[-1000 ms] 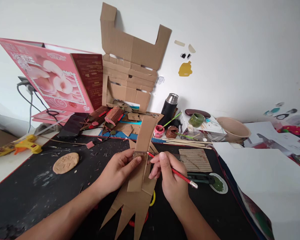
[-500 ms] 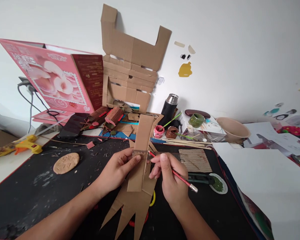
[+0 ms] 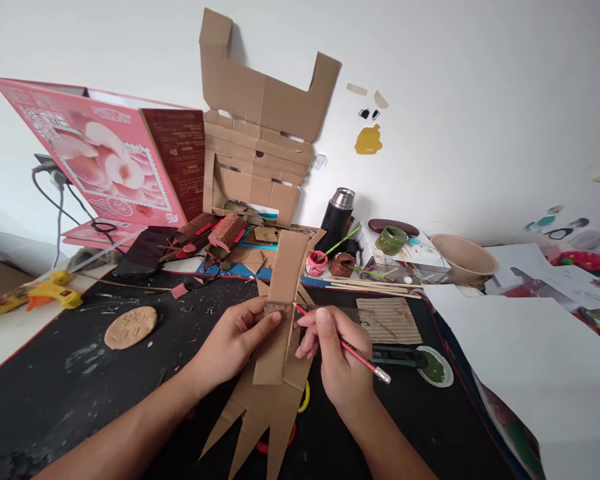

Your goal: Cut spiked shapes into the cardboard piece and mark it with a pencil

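Note:
My left hand (image 3: 235, 340) grips a long brown cardboard strip (image 3: 280, 300) that rises from a cardboard piece with pointed legs (image 3: 265, 413) on the black mat (image 3: 80, 380). My left thumb presses the strip just under a small dark painted band. My right hand (image 3: 337, 360) holds a thin red paintbrush (image 3: 353, 350), fingers pinched near its tip. The brush tip touches the right edge of the strip at the band.
Paint pots, red (image 3: 317, 263), brown (image 3: 343, 264) and green (image 3: 393, 240), stand behind with a black flask (image 3: 339, 220). A ribbed cardboard piece (image 3: 387, 320), a utility knife (image 3: 400, 357), a green-smeared lid (image 3: 434, 367), a beige bowl (image 3: 463, 257), white paper (image 3: 520, 347), a clay disc (image 3: 131, 327), a yellow glue gun (image 3: 50, 290).
Almost nothing has moved. The brush tip stays at the band on the strip, with my right hand shifted very slightly left.

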Tool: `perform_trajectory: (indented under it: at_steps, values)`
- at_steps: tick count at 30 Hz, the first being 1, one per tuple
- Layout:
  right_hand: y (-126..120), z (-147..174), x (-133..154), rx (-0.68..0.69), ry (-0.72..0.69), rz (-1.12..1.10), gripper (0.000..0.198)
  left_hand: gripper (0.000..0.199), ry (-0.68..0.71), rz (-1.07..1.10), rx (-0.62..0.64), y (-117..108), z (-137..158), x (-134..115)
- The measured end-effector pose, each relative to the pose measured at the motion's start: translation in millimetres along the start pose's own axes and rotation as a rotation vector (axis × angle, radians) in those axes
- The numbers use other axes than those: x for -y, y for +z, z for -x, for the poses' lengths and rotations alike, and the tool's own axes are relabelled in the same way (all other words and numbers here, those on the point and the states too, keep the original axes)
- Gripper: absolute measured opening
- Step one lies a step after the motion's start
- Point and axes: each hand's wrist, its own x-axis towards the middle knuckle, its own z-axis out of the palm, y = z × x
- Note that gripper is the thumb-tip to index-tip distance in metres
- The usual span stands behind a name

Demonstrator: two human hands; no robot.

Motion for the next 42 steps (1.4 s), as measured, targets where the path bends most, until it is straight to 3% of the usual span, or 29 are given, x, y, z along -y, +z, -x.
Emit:
perform_trajectory:
  at_steps: [19,27,33,42]
  values:
    - [-1,-1,2,0.023,0.049,0.014,0.046,0.034,0.057,-0.042,0.020,-2,1,4]
    - [-2,1,-1,0.017,0.009,0.020,0.043,0.035,0.058,-0.014,0.001,-3,0,6]
    - [-1,3,0,-0.018,-0.049,-0.077,0.042,0.035,0.093,0.078,-0.109,-2,-4,-1]
    - [1,2,-1,0.119,0.035,0.003,0.048,0.034,0.116,0.277,-0.236,-10,-9,-7]
